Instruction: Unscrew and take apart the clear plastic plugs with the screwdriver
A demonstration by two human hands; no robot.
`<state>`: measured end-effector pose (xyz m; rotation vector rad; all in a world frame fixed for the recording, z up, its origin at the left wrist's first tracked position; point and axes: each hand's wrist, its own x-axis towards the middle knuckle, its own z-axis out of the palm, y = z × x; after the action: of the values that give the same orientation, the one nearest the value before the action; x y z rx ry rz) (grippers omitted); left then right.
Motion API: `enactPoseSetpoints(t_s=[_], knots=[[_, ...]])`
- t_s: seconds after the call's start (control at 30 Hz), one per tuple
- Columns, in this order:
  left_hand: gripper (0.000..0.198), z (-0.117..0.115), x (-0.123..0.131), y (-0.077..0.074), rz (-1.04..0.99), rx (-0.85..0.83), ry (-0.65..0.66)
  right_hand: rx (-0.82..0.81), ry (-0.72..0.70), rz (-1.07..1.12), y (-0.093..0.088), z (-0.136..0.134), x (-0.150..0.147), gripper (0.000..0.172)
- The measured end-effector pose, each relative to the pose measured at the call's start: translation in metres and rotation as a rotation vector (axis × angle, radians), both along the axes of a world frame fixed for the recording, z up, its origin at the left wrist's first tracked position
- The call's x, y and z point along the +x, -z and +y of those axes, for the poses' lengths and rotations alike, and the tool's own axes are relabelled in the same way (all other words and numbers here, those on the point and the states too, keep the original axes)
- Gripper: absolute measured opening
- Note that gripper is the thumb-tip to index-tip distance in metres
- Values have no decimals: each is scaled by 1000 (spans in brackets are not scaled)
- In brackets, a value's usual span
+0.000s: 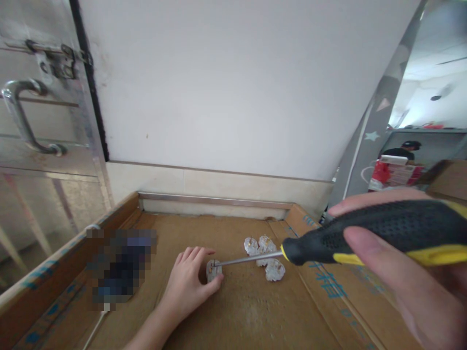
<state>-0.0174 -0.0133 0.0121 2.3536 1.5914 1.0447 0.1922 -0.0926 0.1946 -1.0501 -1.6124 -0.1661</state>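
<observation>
My left hand (pixel 189 274) rests on the cardboard, its thumb and fingers closed round a small clear, roundish piece (pixel 212 273) with metal bits on top. In my right hand (pixel 401 287), close to the camera, is a screwdriver (pixel 365 231) with a black and yellow handle. Its metal shaft points left, and the tip meets the top of the held piece. Several similar clear pieces (pixel 274 270) lie in a cluster under and around the shaft, partly hidden by it. What exactly these pieces are I cannot tell.
Flattened cardboard (pixel 248 311) with blue print covers the work surface, its sides raised. A blurred-out dark object (pixel 122 267) with a white cable (pixel 95 330) lies left. A white wall (pixel 233 87) stands behind, a metal door (pixel 44 121) left. Far right, a person (pixel 401 151) sits among boxes.
</observation>
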Motion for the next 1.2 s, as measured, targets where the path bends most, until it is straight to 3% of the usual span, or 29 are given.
enactPoseSetpoints(t_s=[0.13, 0.5, 1.2], knots=[[25, 0, 1, 2, 54, -69, 14, -58, -192, 77, -13, 19, 5, 15], [28, 3, 4, 7, 5, -91, 99, -176, -307, 93, -38, 36, -17, 22], [28, 3, 2, 10, -12, -85, 122, -167, -322, -53, -44, 36, -34, 23]])
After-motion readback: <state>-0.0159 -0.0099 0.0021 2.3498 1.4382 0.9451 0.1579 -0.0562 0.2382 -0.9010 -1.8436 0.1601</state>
